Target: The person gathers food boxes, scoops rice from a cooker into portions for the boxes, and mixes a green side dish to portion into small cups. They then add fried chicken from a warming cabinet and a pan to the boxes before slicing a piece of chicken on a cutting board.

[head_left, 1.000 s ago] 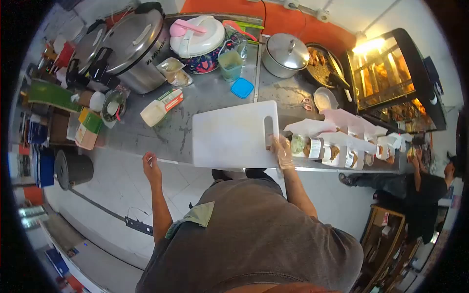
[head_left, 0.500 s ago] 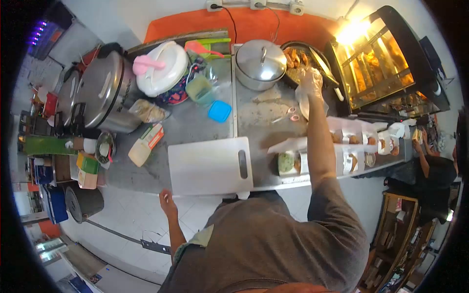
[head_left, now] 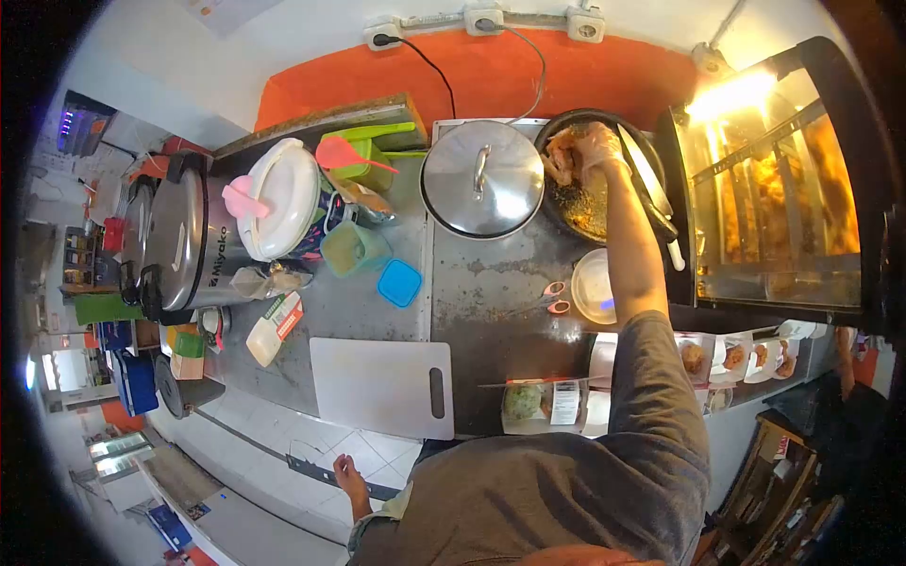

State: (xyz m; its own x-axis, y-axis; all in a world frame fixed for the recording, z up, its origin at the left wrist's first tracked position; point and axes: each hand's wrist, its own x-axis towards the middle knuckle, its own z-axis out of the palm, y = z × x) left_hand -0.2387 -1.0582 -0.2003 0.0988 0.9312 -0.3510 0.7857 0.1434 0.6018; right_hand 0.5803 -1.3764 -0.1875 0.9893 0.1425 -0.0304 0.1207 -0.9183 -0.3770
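Observation:
My right hand, in a thin clear glove, reaches far across the steel counter into a dark pan of fried pieces. Its fingers close around one fried piece at the pan's far side. My left hand hangs low beside my body, off the counter, fingers loosely curled with nothing in them. A white cutting board lies at the counter's near edge. Open paper boxes with food sit in a row to its right.
A lidded steel pot stands left of the pan, scissors and a small white bowl nearer me. Rice cookers, a white lidded pot, a green cup and blue lid crowd the left. A lit display case stands right.
My right hand left the boxes by the board and stretched forward into the pan, onto a fried piece. My view tilted forward over the counter. My left hand dropped lower.

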